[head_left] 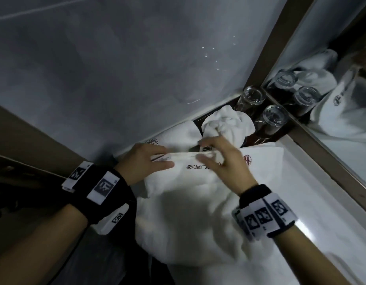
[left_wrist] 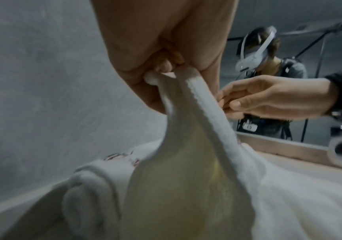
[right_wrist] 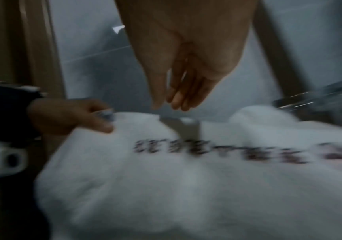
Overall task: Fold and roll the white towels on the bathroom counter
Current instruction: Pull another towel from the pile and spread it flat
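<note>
1. My left hand [head_left: 144, 161] is closed in a grip on the top edge of the towel [head_left: 190, 212]. In the left wrist view the thumb and curled fingers [left_wrist: 166, 65] pinch a thick doubled hem and lift it, so the cloth hangs from the grip in a tented fold.
2. My right hand [head_left: 221, 159] is just to the right of the left, along the same edge. Its fingers are loosely curved and spread. The right wrist view shows the fingertips [right_wrist: 178, 100] just above the cloth and apart from it; the head view is less clear, so I read this grip as open and holding nothing.
3. The towel is white terry, thick and soft, with dark printed characters below my right fingers and a red round emblem further right. It is bunched below both grips and drapes toward me over the tabletop [head_left: 322, 202], which is pale and smooth.
4. Beyond my right hand lies a crumpled white towel [head_left: 229, 122], a loose lump. Beyond my left hand sits a rolled towel [head_left: 178, 134] with a red emblem, against the wall.
5. Further right of the crumpled towel stand two clear drinking glasses [head_left: 272, 118], mouths down, in the corner.
6. The wall [head_left: 116, 68] ahead is grey and mottled. A brown-framed mirror [head_left: 342, 58] runs along the right and repeats the glasses and towels.
</note>
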`<state>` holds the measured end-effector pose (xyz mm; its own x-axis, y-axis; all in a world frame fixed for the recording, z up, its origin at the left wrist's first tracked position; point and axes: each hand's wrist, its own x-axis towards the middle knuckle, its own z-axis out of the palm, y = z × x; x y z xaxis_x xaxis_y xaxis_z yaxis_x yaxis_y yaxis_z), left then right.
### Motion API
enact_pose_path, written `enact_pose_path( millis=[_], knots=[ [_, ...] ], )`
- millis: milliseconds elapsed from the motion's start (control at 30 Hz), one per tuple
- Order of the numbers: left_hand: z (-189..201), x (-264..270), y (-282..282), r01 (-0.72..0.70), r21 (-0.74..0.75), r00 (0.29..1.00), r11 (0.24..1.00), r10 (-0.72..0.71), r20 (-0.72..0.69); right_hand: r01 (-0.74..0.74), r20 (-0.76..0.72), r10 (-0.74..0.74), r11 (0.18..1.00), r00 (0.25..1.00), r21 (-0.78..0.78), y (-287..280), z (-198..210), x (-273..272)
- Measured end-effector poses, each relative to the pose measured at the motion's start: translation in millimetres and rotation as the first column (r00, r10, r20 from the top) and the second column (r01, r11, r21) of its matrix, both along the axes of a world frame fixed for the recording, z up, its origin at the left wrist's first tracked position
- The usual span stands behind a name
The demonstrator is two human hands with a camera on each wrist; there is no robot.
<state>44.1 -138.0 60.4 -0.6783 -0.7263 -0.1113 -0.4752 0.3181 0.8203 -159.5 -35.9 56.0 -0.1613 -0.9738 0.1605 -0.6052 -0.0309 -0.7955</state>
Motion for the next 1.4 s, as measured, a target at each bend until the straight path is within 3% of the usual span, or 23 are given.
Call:
enact_pose_path(
  millis=[67,100,200,267,367,500,633,733,900,1167,1300,1400],
  knots=[
    [8.5,-1.8,1.5,-0.011,0.02,0.999,1.0,0.012,-0.053,-0.166,-0.014,0.166,0.985,0.986,0.039,-6.4,-2.6,29.3],
    [11.9,-0.9,2.0,-0.022,0.057,0.997,0.998,0.026,-0.071,-0.182,-0.029,0.183,0.982,0.983,0.042,-9.3,-5.6,39.7],
    [15.9,7.5,4.6,-0.091,0.253,0.976,0.963,0.137,-0.172,-0.086,0.016,0.086,0.996,0.996,0.036,-15.8,-11.2,52.0],
    [13.5,17.1,7.1,-0.144,0.433,0.922,0.89,0.28,-0.269,-0.029,0.122,0.021,0.997,0.992,0.065,-17.8,-13.9,49.6],
    [4.2,25.5,15.8,-0.205,0.517,0.889,0.831,0.379,-0.257,0.015,0.204,-0.028,0.998,0.979,0.066,-15.7,-15.0,48.5],
    [-2.0,21.0,26.7,-0.311,0.48,0.854,0.82,0.463,-0.237,-0.018,0.0,0.018,1.0,1.0,-0.008,-8.5,-14.3,60.7],
    [2.2,17.1,31.1,-0.334,0.509,0.817,0.793,0.513,-0.264,0.041,-0.276,-0.08,0.988,0.958,-0.146,-2.2,-7.8,68.5],
    [5.5,17.9,34.2,-0.303,0.498,0.824,0.813,0.486,-0.292,-0.064,-0.335,0.004,0.984,0.942,-0.168,0.9,-4.4,66.1],
    [6.0,24.1,30.5,-0.324,0.457,0.82,0.828,0.486,-0.3,-0.199,-0.173,0.185,0.978,0.967,-0.069,8.4,-2.2,65.0],
    [7.3,30.0,23.6,-0.347,0.253,0.862,0.903,0.413,-0.293,-0.096,0.132,0.098,0.995,0.986,-0.028,24.3,3.5,60.9],
    [13.5,32.9,32.8,-0.273,0.082,0.913,0.958,0.285,-0.291,-0.121,0.066,0.136,0.974,0.988,-0.19,23.1,13.7,50.8],
    [18.3,30.9,39.8,-0.204,0.097,0.911,0.974,0.225,-0.346,-0.199,0.061,0.214,0.963,0.975,-0.182,19.6,20.0,46.9]
  ],
)
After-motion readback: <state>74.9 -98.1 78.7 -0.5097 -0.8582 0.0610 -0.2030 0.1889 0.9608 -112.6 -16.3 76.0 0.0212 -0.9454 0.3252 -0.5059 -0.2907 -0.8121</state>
